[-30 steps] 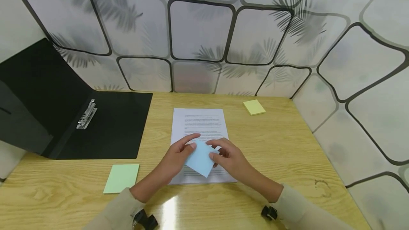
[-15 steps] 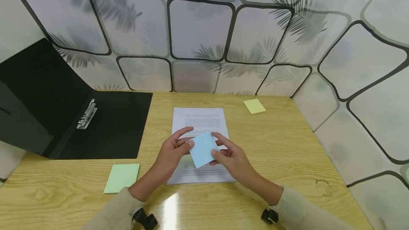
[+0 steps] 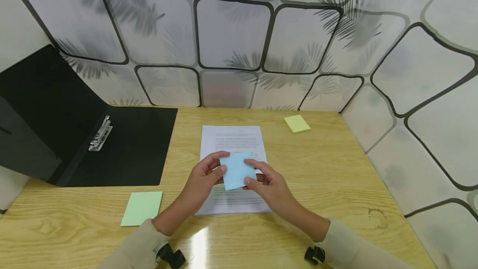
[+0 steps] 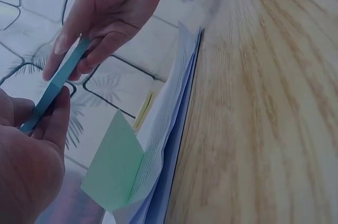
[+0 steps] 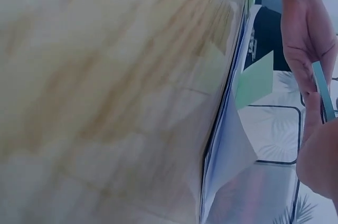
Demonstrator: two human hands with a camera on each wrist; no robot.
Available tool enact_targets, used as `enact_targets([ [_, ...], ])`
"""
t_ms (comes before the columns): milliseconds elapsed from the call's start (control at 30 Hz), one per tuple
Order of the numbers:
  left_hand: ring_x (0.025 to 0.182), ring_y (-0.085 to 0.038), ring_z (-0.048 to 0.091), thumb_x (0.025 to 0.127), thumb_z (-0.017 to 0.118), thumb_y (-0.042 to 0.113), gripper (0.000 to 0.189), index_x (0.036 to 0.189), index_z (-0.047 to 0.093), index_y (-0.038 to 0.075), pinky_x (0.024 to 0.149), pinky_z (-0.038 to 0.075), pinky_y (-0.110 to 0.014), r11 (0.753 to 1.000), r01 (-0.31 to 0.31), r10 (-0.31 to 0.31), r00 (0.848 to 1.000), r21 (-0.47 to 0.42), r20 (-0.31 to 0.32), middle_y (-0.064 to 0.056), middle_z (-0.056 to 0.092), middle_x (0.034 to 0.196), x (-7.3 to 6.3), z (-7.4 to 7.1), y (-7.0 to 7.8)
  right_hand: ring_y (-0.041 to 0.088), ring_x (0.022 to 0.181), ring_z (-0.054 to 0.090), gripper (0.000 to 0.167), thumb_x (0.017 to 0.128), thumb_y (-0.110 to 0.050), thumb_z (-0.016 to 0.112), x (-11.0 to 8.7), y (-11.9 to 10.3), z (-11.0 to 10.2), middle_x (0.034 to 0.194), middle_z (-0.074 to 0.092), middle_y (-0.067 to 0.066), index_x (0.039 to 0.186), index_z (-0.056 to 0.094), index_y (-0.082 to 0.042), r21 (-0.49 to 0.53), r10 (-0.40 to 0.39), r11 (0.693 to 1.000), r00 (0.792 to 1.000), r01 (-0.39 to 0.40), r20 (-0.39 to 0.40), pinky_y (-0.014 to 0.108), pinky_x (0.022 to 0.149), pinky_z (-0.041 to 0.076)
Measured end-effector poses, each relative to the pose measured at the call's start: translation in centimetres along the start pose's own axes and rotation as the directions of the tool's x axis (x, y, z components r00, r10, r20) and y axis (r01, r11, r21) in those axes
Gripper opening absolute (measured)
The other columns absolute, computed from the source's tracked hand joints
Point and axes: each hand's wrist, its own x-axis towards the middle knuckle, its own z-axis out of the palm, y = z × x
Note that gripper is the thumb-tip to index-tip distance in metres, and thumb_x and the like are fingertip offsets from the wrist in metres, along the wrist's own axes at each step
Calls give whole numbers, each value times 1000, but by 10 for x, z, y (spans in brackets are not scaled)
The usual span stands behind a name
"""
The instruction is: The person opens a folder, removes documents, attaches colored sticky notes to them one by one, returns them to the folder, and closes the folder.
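A blue sticky note pad (image 3: 237,173) is held between both hands above the printed sheets (image 3: 233,136). My left hand (image 3: 199,182) pinches its left side, thumb on the front face and fingers at the top and behind. On the right side, my right hand (image 3: 274,184) grips it between thumb and fingers. Edge-on in the left wrist view, the blue pad (image 4: 57,82) shows its thickness. Below it, a pale green sticky note (image 4: 113,163) sticks up from the top sheet; in the head view the blue pad and hands mostly cover it.
An open black folder (image 3: 140,144) with a metal clip (image 3: 100,134) lies at the left, its cover raised against the wall. A green sticky note pad (image 3: 142,209) sits in front of it. Toward the back right is a yellow sticky note pad (image 3: 297,123). A patterned wall borders the wooden table.
The blue pad has turned from corner-down to nearly square and risen slightly over the sheets. Both hands have shifted their fingers along its edges. The other things have stayed put.
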Motion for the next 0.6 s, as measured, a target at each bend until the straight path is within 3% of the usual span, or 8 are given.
enact_targets([
  [167,108,-18,64,106,52,15,36,142,54,16,85,57,-27,999,13,-13,1000,52,-6,-15,61,131,1,-2,-1,18,99,66,58,93,-16,74,0,1,-2,131,55,17,146,52,-16,-134,44,990,999,-42,18,22,79,56],
  [333,106,-18,62,108,47,14,40,148,50,16,82,56,-25,994,40,-39,999,98,-9,-13,61,131,2,-2,-2,19,95,66,58,92,-22,75,0,3,-2,133,56,13,145,53,-19,-226,36,974,999,-28,29,24,78,56],
  [600,109,-20,61,109,45,18,39,148,51,20,82,56,-25,992,55,-54,998,115,-15,-11,60,133,3,-3,-2,20,98,64,51,94,-26,73,-1,5,-3,128,62,7,143,56,-20,-272,1,962,999,9,35,25,78,55],
])
